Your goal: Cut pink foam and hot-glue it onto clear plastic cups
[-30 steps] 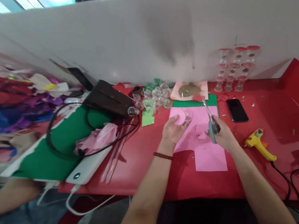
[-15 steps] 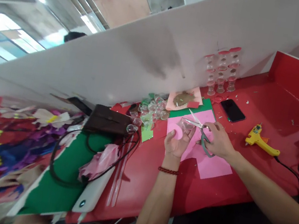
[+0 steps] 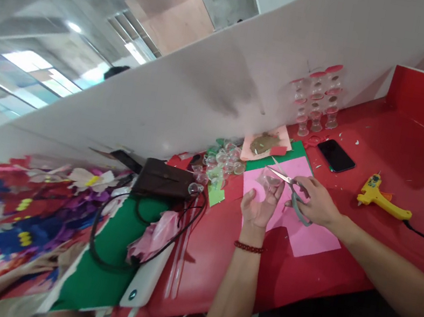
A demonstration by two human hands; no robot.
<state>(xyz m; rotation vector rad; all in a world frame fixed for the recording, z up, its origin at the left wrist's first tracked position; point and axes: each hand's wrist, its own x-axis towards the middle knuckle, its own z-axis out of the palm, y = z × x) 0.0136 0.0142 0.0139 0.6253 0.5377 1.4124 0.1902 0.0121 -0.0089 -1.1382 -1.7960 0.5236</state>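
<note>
Between its thumb and fingers my left hand (image 3: 260, 209) holds a clear plastic piece (image 3: 268, 178) and what looks like a pink paper round (image 3: 258, 194); their exact join is hard to make out. My right hand (image 3: 318, 200) is closed around the grey handles of a pair of scissors (image 3: 298, 207). The parted blades point left, at the upper edge of the clear piece. Below both hands lie pink paper sheets (image 3: 310, 239), partly over a green sheet (image 3: 297, 150).
A yellow glue gun (image 3: 384, 201) and black phone (image 3: 335, 155) lie at right. Clear plastic pieces (image 3: 223, 160) cluster beside a brown bag (image 3: 165, 178). Stacked clear pieces (image 3: 316, 100) stand against the white partition (image 3: 217, 83). A co-worker's hand (image 3: 41, 262) is at far left.
The whole view has shifted, so my hands and the table appear slightly farther right. The scissors stay by the clear piece, and both hands keep their holds.
</note>
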